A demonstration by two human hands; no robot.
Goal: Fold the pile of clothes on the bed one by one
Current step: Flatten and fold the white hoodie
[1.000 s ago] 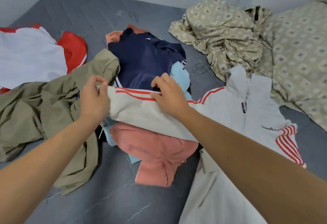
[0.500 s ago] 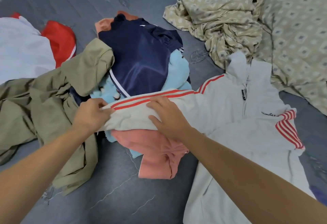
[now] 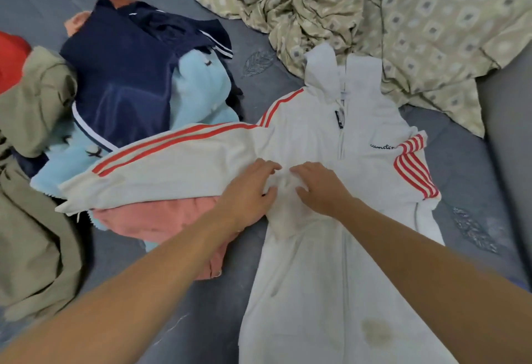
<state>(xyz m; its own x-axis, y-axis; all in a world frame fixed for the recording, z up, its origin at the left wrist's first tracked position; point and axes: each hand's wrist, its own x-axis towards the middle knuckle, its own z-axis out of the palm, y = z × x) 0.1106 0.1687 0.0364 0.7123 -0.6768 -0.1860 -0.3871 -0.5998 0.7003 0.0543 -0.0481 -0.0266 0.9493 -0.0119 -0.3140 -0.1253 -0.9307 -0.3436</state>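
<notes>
Both hands meet on the white hoodie [image 3: 331,263] spread front-up on the grey bed [image 3: 184,300]: the left hand [image 3: 247,193] and right hand [image 3: 319,191] pinch a small bunch of its cloth by the armpit. Its striped sleeve [image 3: 172,162] drapes left across the clothes pile [image 3: 129,81]. Beyond lies a crumpled patterned sheet [image 3: 374,18].

Dark script on the chest of the white hoodie [image 3: 331,139] reads roughly "cameter", its ends unclear.

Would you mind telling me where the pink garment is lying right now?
In the head view, the pink garment lies left of centre on the bed, tucked under the white jacket's striped sleeve, just beneath the left hand.
</notes>
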